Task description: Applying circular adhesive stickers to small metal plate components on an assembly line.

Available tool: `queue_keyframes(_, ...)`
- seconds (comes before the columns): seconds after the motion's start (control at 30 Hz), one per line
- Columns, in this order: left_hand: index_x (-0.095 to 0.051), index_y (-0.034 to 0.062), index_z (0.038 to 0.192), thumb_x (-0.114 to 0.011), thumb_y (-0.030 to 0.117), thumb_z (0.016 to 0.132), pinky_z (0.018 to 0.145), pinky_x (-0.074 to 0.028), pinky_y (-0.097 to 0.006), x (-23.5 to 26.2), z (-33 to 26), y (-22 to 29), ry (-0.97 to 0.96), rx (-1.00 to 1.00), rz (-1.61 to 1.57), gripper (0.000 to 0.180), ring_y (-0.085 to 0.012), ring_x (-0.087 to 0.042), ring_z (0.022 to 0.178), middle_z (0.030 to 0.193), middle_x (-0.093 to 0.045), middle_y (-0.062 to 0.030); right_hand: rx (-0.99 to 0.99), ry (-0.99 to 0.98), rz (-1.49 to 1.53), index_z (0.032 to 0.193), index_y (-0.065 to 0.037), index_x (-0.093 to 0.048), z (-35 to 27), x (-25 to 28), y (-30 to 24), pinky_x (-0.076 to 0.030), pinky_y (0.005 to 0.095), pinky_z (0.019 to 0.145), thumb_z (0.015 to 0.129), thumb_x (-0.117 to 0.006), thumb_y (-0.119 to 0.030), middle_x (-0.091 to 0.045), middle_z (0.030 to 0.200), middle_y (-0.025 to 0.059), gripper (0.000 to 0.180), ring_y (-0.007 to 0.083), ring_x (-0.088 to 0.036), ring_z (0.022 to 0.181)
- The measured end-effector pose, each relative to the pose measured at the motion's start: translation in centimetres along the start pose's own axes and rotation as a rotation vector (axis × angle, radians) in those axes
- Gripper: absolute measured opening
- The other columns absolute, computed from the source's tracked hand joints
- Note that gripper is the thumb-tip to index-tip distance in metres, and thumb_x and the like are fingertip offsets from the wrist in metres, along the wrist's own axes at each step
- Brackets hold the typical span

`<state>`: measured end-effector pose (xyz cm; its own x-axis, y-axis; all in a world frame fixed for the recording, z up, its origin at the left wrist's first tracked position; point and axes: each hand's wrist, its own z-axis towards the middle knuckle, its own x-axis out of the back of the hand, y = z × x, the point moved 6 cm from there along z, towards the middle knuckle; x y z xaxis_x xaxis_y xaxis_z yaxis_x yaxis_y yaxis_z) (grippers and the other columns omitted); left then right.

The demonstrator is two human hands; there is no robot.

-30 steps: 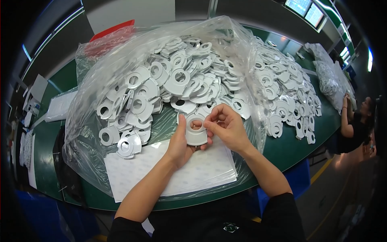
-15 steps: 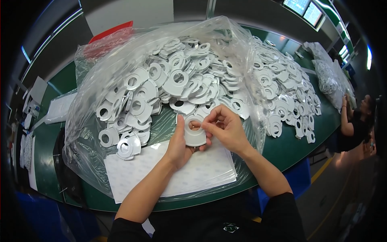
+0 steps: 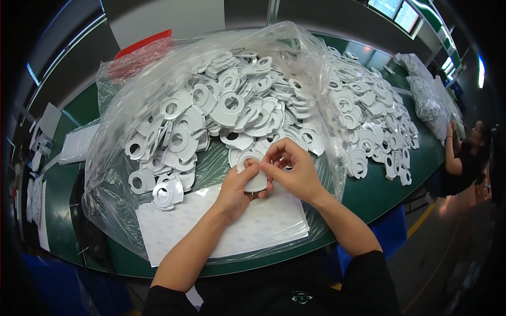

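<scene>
In my left hand (image 3: 235, 188) is a flat white plastic part (image 3: 256, 184) with a round hole, its rounded end facing away from me. My left thumb lies over its face beside the hole, and the fingers support it from below. The thumb and forefinger of my right hand (image 3: 293, 171) are pinched together at the part's upper right edge; whatever is between those fingertips is too small to make out. Just beyond my hands lies a heap of similar white parts (image 3: 228, 109) on clear plastic film. White sheets (image 3: 184, 231) lie stacked under my wrists.
A clear plastic bag (image 3: 118, 131) surrounds the heap on the green table (image 3: 59, 210). Farther right is a second pile of white parts (image 3: 369, 105). Bagged parts (image 3: 427, 100) lie near another person (image 3: 458, 158) at the right. A red bag (image 3: 142, 47) sits at the back left.
My left thumb has moved from the part's left edge onto its face, toward the right fingertips. The part and both hands have shifted slightly left.
</scene>
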<state>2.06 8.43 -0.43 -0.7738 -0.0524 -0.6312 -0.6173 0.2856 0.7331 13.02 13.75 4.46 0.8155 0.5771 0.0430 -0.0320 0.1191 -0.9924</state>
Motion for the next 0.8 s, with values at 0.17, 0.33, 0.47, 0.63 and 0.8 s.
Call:
queue_keyframes(0.17,-0.050,0.0093,0.095,-0.050,0.024,0.094,0.055,-0.044,-0.026,-0.3,-0.1,0.0,0.012,0.008,-0.003,0.014,-0.0143,-0.060,0.072,0.082,-0.061,-0.0069,0.440,0.167,-0.542,0.098,-0.003,-0.058,-0.7,0.3,-2.5,-0.046,0.0268,0.060,0.074,-0.067,-0.001,-0.062,0.079,0.0049,0.025,0.0144,-0.059,0.071)
queue_keyframes(0.33,-0.050,0.0094,0.098,-0.050,0.025,0.094,0.055,-0.044,-0.026,-0.3,-0.3,0.1,0.036,-0.006,0.028,0.016,-0.0136,-0.060,0.071,0.083,-0.061,-0.0066,0.648,0.217,-0.828,0.094,-0.003,-0.062,-1.3,-0.6,-3.6,-0.047,0.0310,0.062,0.068,-0.066,0.001,-0.062,0.081,0.0082,0.026,0.0227,-0.058,0.077)
queue_keyframes(0.47,-0.051,0.0077,0.102,-0.050,0.025,0.094,0.056,-0.045,-0.025,-0.2,-0.5,0.0,0.046,0.001,0.103,0.019,-0.0129,-0.060,0.071,0.085,-0.062,-0.0071,0.703,0.424,-0.879,0.095,-0.003,-0.063,-1.3,0.7,-4.7,-0.047,0.0312,0.061,0.067,-0.066,0.002,-0.063,0.083,0.0089,0.028,0.0246,-0.057,0.079)
queue_keyframes(0.63,-0.051,0.0058,0.102,-0.051,0.024,0.094,0.052,-0.045,-0.026,-0.7,-0.3,-0.2,-0.036,0.009,0.159,0.020,-0.0139,-0.061,0.070,0.085,-0.062,-0.0079,-0.078,0.094,-0.130,0.099,0.000,-0.068,0.0,1.4,0.7,-0.045,0.0197,0.059,0.084,-0.065,-0.010,-0.066,0.083,0.0020,0.019,0.0040,-0.056,0.070)
queue_keyframes(0.8,-0.050,0.0044,0.103,-0.050,0.021,0.094,0.050,-0.044,-0.023,-1.1,-0.4,-0.1,-0.071,0.000,0.246,0.019,-0.0137,-0.061,0.068,0.084,-0.062,-0.0089,-0.098,0.093,-0.146,0.096,0.001,-0.069,0.1,1.6,0.8,-0.043,0.0183,0.057,0.082,-0.065,-0.009,-0.065,0.078,0.0014,0.017,0.0035,-0.054,0.066)
